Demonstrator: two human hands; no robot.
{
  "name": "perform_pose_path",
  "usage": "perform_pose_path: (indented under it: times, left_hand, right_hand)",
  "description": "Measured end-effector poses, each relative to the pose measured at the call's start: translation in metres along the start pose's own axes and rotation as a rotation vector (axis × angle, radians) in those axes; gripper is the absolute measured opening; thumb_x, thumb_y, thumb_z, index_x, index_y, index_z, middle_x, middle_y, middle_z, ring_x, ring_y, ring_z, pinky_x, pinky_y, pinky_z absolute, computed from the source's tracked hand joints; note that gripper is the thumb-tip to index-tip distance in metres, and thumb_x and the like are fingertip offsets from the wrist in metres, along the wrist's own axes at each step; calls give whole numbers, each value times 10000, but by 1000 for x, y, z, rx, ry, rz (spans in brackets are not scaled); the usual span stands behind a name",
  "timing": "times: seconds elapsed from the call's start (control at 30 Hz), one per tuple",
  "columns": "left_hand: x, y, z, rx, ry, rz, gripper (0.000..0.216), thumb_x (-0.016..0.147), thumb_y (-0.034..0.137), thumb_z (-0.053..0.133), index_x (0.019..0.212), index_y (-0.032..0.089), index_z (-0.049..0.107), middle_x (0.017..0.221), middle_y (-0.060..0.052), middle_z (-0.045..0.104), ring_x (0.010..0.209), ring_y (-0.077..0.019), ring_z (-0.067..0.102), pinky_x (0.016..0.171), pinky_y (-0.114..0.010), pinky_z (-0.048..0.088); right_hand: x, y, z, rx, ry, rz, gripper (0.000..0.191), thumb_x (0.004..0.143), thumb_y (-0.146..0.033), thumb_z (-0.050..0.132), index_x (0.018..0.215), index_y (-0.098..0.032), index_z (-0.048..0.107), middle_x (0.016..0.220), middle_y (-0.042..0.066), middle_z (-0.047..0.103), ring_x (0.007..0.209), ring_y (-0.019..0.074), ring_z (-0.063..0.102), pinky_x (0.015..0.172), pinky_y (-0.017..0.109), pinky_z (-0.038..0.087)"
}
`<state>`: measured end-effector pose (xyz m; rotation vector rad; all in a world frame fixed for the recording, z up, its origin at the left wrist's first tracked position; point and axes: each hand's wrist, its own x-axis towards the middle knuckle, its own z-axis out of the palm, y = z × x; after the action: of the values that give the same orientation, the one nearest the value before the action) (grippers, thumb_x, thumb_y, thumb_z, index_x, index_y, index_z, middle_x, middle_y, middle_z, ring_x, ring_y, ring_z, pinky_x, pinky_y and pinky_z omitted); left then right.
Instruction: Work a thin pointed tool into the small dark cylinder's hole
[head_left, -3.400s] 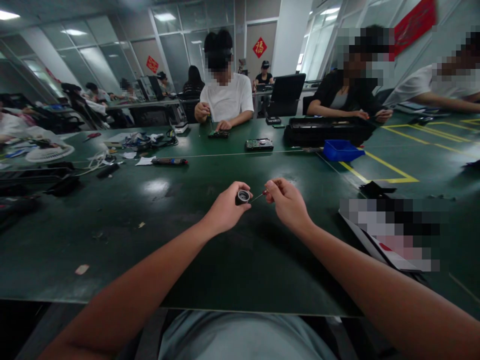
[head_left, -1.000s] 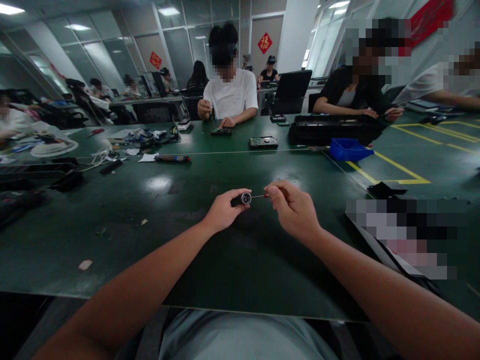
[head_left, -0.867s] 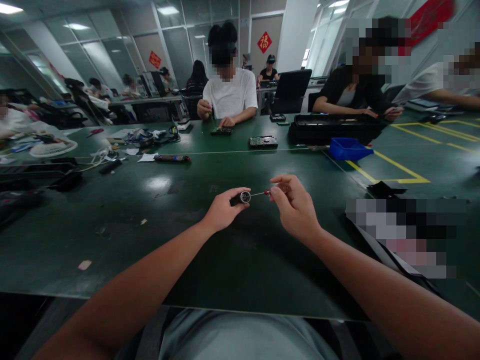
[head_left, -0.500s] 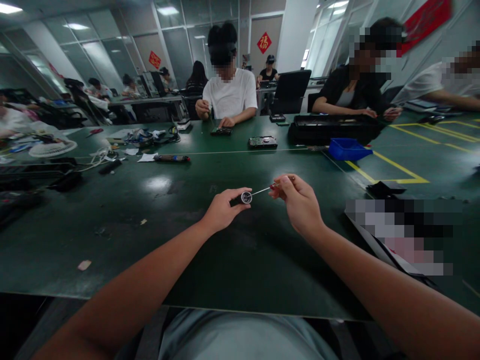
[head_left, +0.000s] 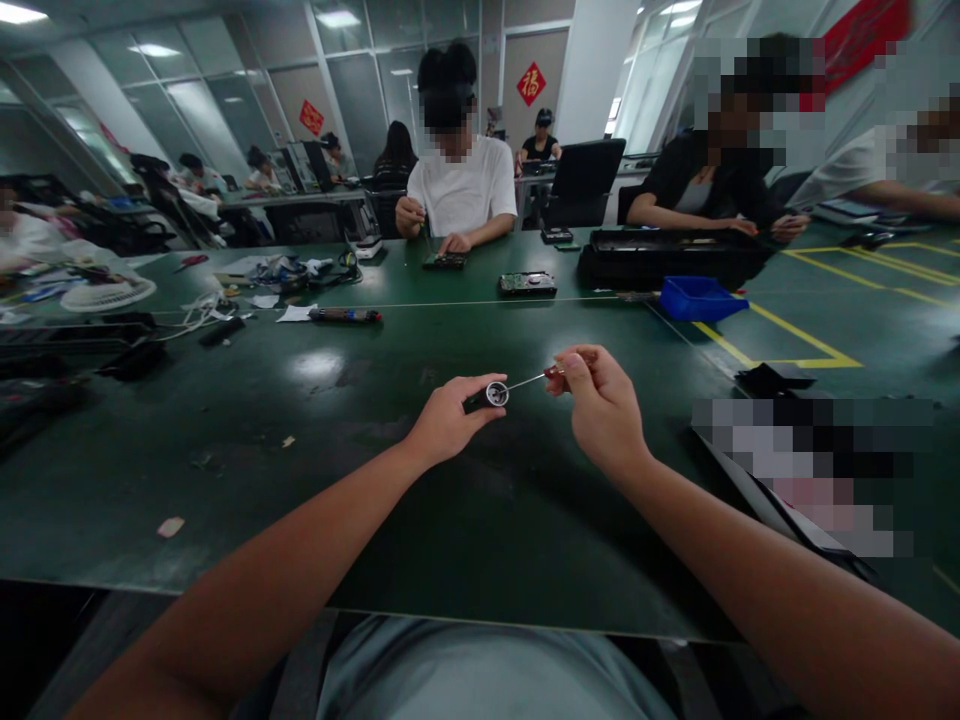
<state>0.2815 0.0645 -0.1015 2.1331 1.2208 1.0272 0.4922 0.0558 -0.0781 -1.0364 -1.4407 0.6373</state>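
Between the thumb and fingers of my left hand is a small black cylinder with a silvery rim, its open end turned to the right and toward me. My right hand is closed around the red handle of a screwdriver. The thin metal shaft slants down to the left, and its tip reaches into the cylinder's open end. What the tip touches inside is too small to make out. Both hands are held above the green table.
Beyond my hands lie a hard drive, a pen-shaped electric screwdriver and a blue bin. A long black housing stands behind the bin. Cables and parts clutter the left. Across the table a person in a white shirt handles a circuit board.
My right hand has shifted slightly right and turned a little on the screwdriver handle. The cylinder stays in my left hand with the tip still in its end.
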Motion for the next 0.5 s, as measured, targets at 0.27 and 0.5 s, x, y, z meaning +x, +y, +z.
perform_pose_path:
  times: [0.27,0.5]
  left_hand:
    - [1,-5,1,47,41,40,448,846,262,756,1279,275,643,1243,-35,691,1158,-229,618,1037,-415,456]
    - [1,-5,0,70,44,66,428,852,253,751,1267,267,647,1205,-36,705,1130,-231,630,1017,-417,469]
  right_hand:
    - [-5,-11,-3,-243,-40,-191,191,948,-399,577,903,-219,623,760,5,696,656,157,648,611,295,469]
    - [-4,-14,-4,-355,-11,-246,307,853,-460,703,698,-224,582,620,-20,631,532,136,553,531,276,401]
